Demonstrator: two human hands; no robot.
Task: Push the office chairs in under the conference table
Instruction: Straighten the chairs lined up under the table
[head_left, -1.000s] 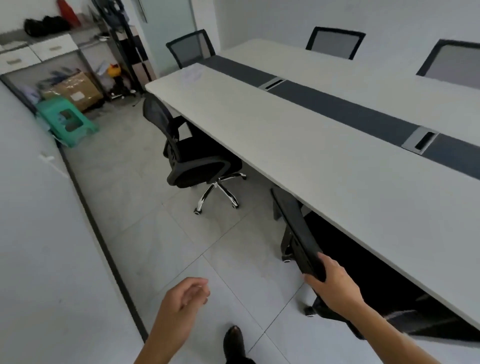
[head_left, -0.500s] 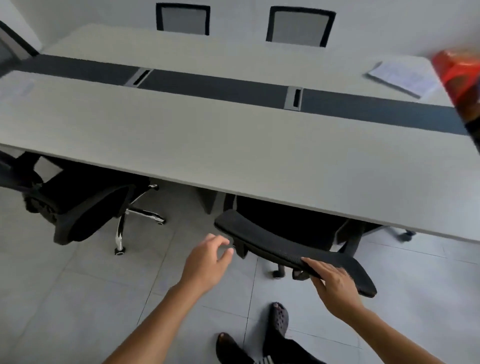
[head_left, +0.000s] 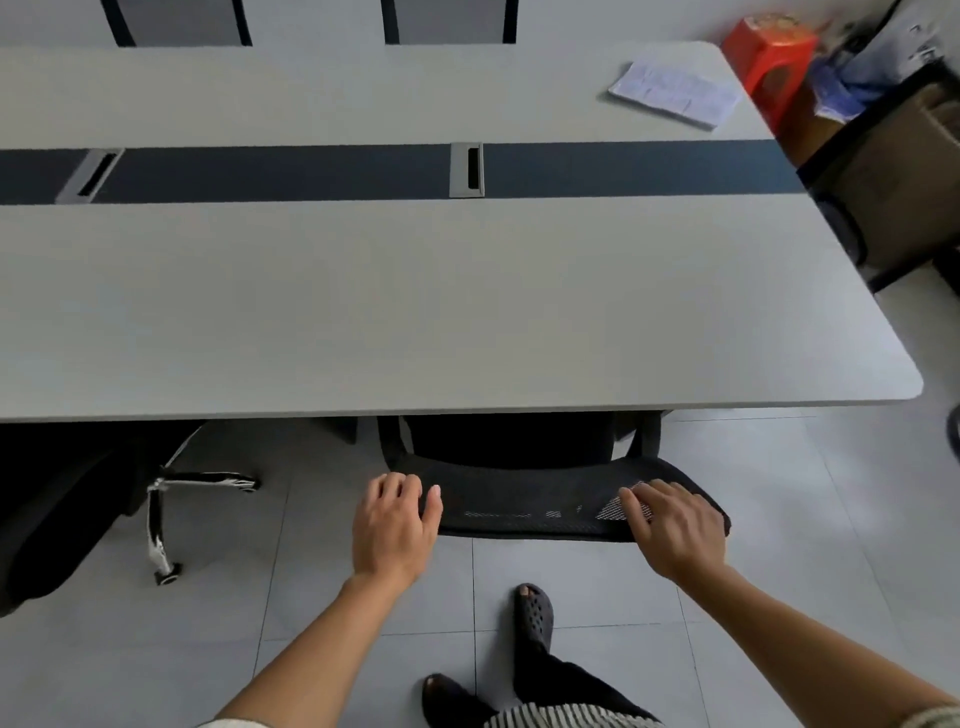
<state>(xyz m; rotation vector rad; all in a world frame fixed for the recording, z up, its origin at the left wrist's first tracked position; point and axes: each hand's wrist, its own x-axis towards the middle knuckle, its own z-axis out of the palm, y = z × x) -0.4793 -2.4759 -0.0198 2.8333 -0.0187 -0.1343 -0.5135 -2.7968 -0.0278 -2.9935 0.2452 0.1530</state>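
A black mesh office chair (head_left: 530, 499) stands in front of me at the near edge of the long white conference table (head_left: 467, 312). Its seat is under the tabletop and only the top of its backrest sticks out. My left hand (head_left: 395, 525) grips the backrest's left end, with the fingers curled over its corner. My right hand (head_left: 675, 525) holds the right end, fingers curled over the mesh. A second black chair (head_left: 62, 499) with a chrome base (head_left: 161, 519) stands to the left, turned partly out from the table.
Two more chair backs (head_left: 176, 21) show beyond the table's far side. A sheet of paper (head_left: 675, 93) lies on the far right corner. A red stool (head_left: 769, 57) and dark boxes (head_left: 883, 182) crowd the right end. My feet (head_left: 535, 613) stand behind the chair.
I have turned to face the table squarely. My left hand moved from the air onto the backrest's left end. The right hand stays on the backrest, and the chair now sits square to the table.
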